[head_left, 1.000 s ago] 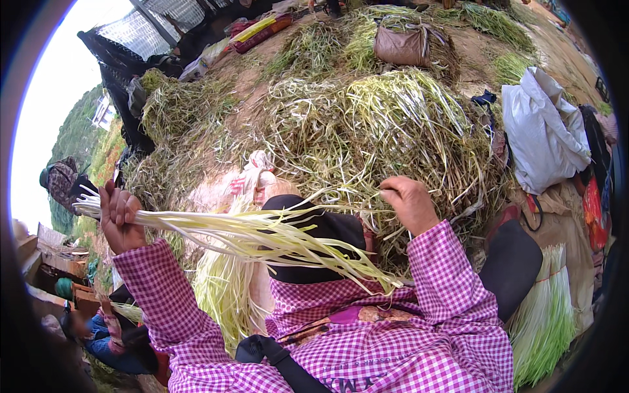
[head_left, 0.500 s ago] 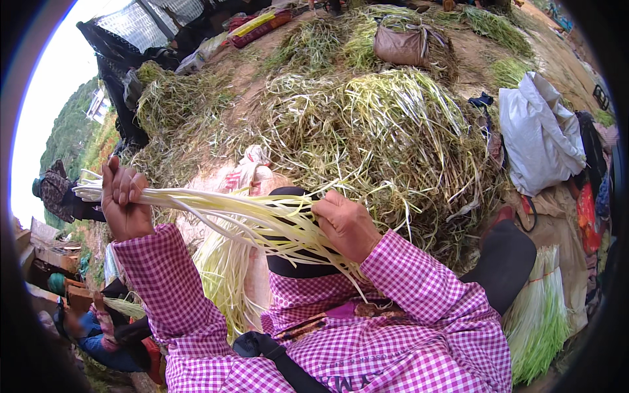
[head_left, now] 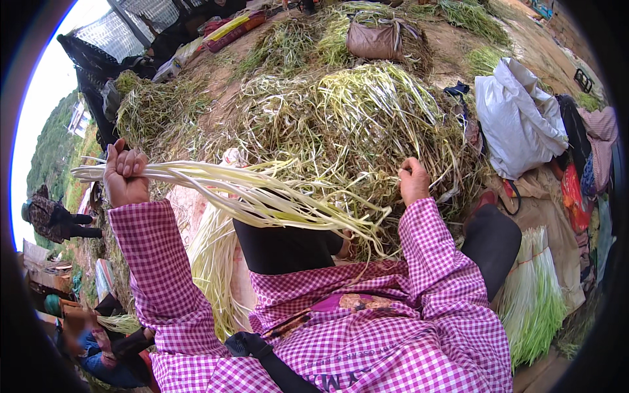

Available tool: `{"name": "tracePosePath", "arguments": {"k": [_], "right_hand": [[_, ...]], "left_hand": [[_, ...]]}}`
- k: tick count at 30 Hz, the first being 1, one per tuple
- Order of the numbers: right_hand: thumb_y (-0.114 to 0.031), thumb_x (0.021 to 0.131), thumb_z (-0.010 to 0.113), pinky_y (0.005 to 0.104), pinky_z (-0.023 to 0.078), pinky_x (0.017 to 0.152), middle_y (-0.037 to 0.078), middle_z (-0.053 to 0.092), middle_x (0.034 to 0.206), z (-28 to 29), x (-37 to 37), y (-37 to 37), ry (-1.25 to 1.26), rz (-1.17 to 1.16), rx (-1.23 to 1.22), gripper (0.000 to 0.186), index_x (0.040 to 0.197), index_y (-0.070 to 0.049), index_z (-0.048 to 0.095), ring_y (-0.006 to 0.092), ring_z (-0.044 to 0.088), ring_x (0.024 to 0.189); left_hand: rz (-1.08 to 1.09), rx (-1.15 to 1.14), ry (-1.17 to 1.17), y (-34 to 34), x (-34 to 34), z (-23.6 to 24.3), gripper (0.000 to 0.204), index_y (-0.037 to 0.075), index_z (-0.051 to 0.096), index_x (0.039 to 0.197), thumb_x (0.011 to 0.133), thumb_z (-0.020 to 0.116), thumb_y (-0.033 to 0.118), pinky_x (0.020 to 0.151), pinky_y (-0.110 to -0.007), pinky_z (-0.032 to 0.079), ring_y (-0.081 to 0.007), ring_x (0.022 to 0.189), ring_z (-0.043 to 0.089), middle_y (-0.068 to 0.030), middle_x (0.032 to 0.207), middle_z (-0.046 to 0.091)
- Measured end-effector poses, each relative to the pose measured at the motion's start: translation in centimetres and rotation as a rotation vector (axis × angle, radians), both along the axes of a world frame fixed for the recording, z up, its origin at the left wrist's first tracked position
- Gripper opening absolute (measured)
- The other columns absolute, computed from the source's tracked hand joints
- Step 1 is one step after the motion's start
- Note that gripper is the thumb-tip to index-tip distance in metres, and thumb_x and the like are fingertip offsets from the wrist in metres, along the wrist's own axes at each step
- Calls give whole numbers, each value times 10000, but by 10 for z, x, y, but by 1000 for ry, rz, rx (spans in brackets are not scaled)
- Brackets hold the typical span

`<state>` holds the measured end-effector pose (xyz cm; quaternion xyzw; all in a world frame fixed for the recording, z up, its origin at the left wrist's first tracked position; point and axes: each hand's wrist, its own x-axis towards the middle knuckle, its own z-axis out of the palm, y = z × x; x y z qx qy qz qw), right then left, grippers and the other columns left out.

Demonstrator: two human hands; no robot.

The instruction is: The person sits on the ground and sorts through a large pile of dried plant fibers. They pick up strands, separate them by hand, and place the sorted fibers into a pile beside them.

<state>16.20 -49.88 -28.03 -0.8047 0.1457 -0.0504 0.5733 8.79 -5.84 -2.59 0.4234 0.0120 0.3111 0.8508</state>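
Observation:
My left hand [head_left: 126, 175] is raised at the left, wrapped round one end of a bunch of long pale stalks that look like blanched chives [head_left: 242, 190]. White ends stick out past the fist, and the loose yellowish leaves stretch right and droop over my dark trouser leg. Apart from the bunch, my right hand [head_left: 413, 181] is at the edge of a heap of trimmings [head_left: 367, 124]. Its fingers are curled together; whether a strand is pinched in them cannot be made out. More pale stalks [head_left: 216, 262] lie below my left forearm, by a pinkish sack [head_left: 187, 208].
A tied bundle of white-to-green stalks [head_left: 534, 298] lies at my right on brown sheeting [head_left: 547, 196]. Beyond it stands a white sack [head_left: 517, 118]. A brown bag [head_left: 373, 40] rests on the far heap. Two other people [head_left: 56, 215] are at the left.
My right hand has left the leafy end of the bunch and moved right and up toward the heap. My left hand still grips the bunch, whose freed leaves now hang loose.

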Motion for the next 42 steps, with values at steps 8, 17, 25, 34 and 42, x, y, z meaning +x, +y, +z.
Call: {"name": "tracePosePath", "arguments": {"k": [8, 17, 25, 34, 42], "right_hand": [[-123, 886, 513, 315, 462, 581, 86, 578, 754, 13, 6, -37, 5, 114, -153, 151, 939, -24, 614, 159, 554, 645], [-598, 825, 440, 417, 381, 946, 208, 515, 1159, 107, -29, -27, -275, 561, -481, 743, 1201, 42, 480, 325, 481, 1108], [-797, 727, 300, 424, 320, 990, 241, 488, 1209, 80, -15, 98, -651, 1020, -322, 974, 1157, 51, 507, 345, 442, 1150], [-773, 708, 411, 470, 296, 1017, 255, 395, 1263, 47, -30, 66, 80, 1250, 461, 1001, 1311, 23, 343, 343, 370, 1217], [-228, 624, 783, 392, 437, 890, 206, 377, 1301, 59, -78, 83, 322, 1102, 292, 976, 1388, -92, 192, 321, 434, 1126]], "left_hand": [[70, -51, 31, 41, -15, 7, 224, -23, 484, 973, 948, 438, 195, 458, -230, 311, -54, 423, 269, 44, 497, 258], [10, 37, -10, 33, -27, 26, 223, -34, 490, 987, 943, 449, 181, 453, -225, 302, -55, 432, 274, 44, 503, 263], [-130, 65, -51, 27, -25, 39, 213, -34, 497, 977, 941, 452, 170, 458, -231, 299, -61, 446, 270, 41, 511, 260], [-36, 67, -22, 34, -28, 33, 212, -39, 498, 986, 932, 472, 165, 479, -228, 309, -61, 466, 285, 44, 528, 261], [59, 41, -7, 17, -30, 36, 212, -38, 485, 998, 933, 470, 162, 477, -227, 306, -65, 470, 286, 40, 533, 268]]}}
